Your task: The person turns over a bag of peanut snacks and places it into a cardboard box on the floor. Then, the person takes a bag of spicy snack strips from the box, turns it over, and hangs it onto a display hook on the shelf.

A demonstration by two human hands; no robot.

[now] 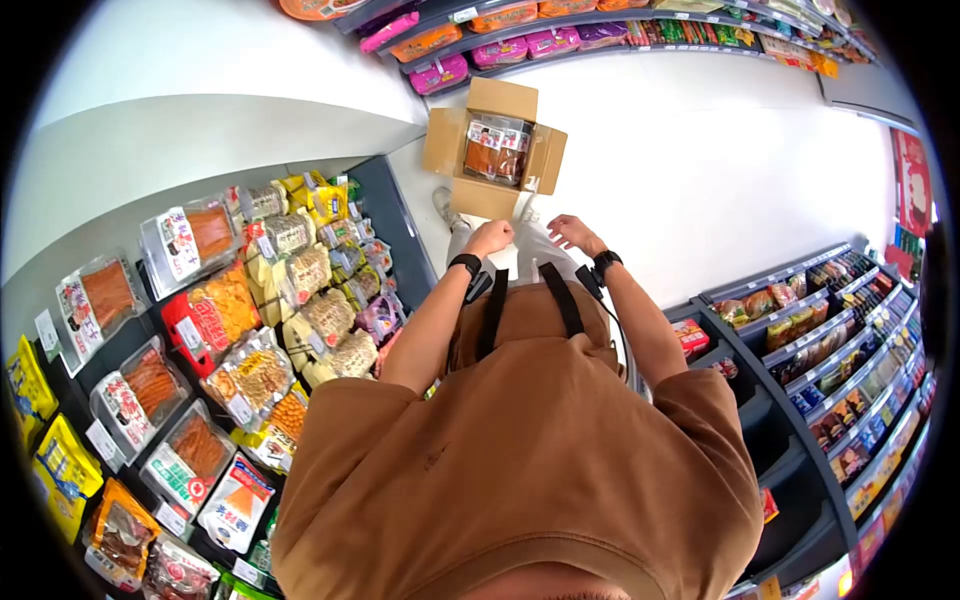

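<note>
White shop floor (720, 190), stocked shelving (397, 215) to the left. Open carton (502, 98) on it near the shoes (444, 206), flaps (443, 142) splayed. Clear packs (483, 155) inside; likely best gripped by an edge, drawn straight past the flaps. Left hand (491, 238) short of the carton, fingers curled, hold cannot be told. Right hand (576, 235): fingers loosely parted, nothing seen in them.

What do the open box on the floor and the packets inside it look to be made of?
Box: likely cardboard, matte tan, judging by its stiff fold-out flaps.
Packets: probably clear plastic, glossy, since they look see-through and catch highlights; the exact plastic I can't tell.
</note>
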